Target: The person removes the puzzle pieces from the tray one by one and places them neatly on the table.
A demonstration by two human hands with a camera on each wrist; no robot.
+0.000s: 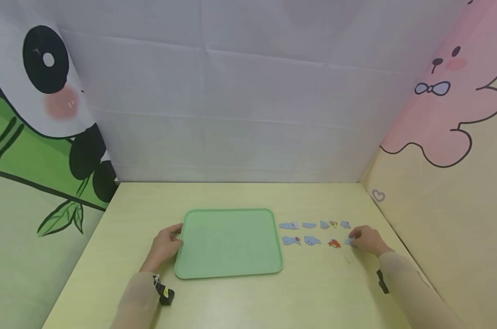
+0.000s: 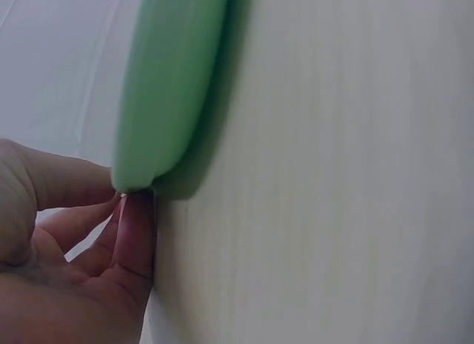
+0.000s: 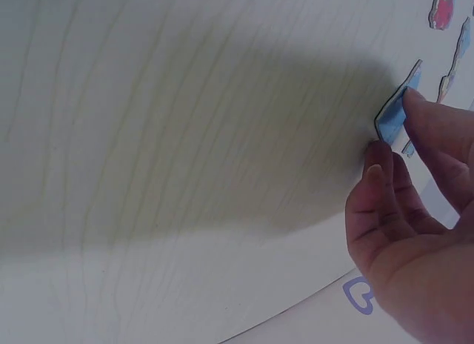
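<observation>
A flat green tray with rounded corners lies on the table, left of the middle. At its left edge my left hand holds the rim between thumb and fingers; the left wrist view shows the fingertips meeting the green rim. On the right, thumb and fingertips of my right hand pinch a small blue puzzle piece, the rightmost of the lower row. Its edge towards the fingers is partly covered. Left of it in that row lies a red piece.
Several flat blue puzzle pieces lie in two rows right of the tray, among them a blue piece and another. A white sheet hangs behind the table. Cartoon-painted walls close in both sides.
</observation>
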